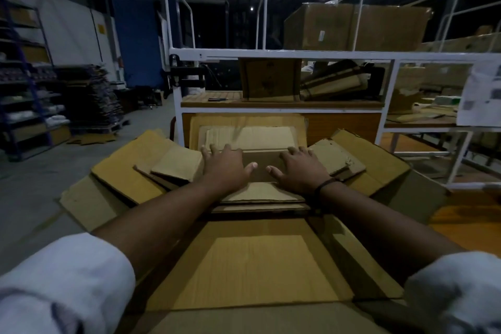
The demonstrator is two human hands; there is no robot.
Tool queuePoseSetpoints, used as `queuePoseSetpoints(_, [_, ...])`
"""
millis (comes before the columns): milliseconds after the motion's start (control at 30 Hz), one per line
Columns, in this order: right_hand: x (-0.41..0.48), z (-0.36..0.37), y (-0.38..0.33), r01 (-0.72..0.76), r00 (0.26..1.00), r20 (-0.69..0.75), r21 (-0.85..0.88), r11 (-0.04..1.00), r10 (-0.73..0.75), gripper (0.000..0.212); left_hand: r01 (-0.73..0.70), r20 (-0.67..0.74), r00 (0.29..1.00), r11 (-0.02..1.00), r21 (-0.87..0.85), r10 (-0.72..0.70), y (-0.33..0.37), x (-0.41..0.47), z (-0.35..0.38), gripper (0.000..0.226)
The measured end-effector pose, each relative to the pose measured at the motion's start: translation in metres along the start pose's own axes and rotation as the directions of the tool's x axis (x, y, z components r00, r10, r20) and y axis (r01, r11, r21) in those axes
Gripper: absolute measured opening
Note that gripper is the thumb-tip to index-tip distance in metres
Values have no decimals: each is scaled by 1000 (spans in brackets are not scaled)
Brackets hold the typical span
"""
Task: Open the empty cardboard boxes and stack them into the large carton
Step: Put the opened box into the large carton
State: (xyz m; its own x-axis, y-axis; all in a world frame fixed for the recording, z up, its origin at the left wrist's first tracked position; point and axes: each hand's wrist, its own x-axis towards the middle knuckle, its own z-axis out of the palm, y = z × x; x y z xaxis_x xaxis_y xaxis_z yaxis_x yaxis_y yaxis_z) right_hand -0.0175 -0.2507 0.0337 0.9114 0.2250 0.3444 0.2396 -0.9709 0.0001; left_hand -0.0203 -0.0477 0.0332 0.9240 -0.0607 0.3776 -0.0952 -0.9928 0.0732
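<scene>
Crosswise, cardboard box (261,164) lying flat, left hand (225,168), right hand (301,171) pressing it

Your cardboard boxes (261,168) are tan-brown; your sleeves (67,279) are pale bluish white, your wristband (324,184) black, the rack frame (298,55) white, and the wall panel (135,35) blue.

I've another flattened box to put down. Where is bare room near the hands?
The near flap, closest to the person, lies bare; so does the grey floor left of the large carton. Around the left hand and right hand it is crowded with stacked cardboard pieces.
</scene>
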Motion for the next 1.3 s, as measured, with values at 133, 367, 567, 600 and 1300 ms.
queuePoseSetpoints(133, [2,-11,24,12,1000,19,-44,999,-11,59,-67,-29,997,998,-5,67,29,3,-10,52])
queuePoseSetpoints(367, [-11,2,66,-161,970,180,-27,987,163,75,-90,137,985,993,-80,100,73,-5,23,63])
queuePoseSetpoints(567, [-16,19,79,-163,973,171,48,985,153,87,-28,100,993,956,-293,60,77,-16,42,60])
queuePoseSetpoints(600, [-16,20,79,-160,974,168,54,986,149,88,-23,96,994,962,-272,51,77,-16,42,60])
queuePoseSetpoints(1300, [-18,-93,176,-128,988,114,222,967,105,64,-257,-74,965,962,-88,251,199,65,-35,48])
